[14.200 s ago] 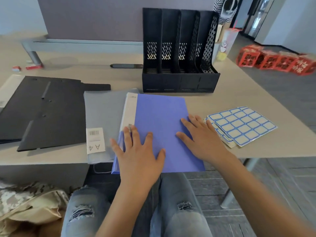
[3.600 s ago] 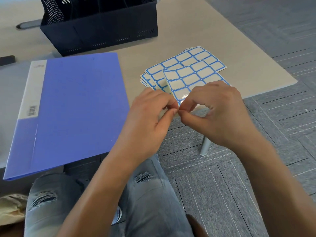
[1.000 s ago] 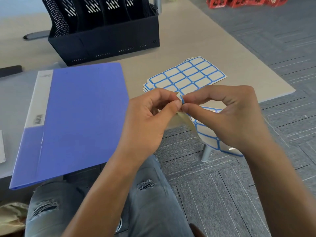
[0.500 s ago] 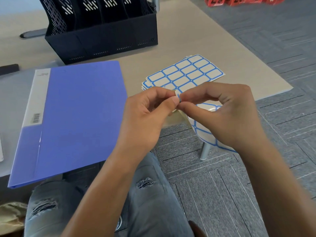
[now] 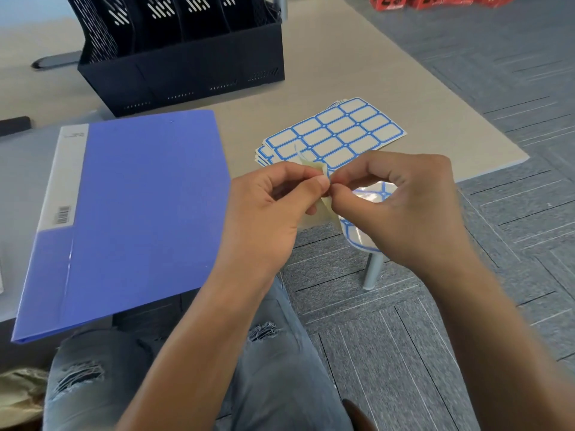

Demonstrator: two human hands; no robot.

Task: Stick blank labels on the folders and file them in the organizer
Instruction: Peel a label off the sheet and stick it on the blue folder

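left hand [image 5: 267,209] and right hand [image 5: 401,209] both pinch a curled sheet of blue-bordered blank labels [image 5: 357,234] at one corner, off the table edge, near the flat purple plastic folder [image 5: 140,206] and black slotted organizer [image 5: 186,57]

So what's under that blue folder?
A grey folder lies beneath the blue folder, showing along its left side, on the table. The blue one's near corner overhangs the edge. Anything else beneath is covered.
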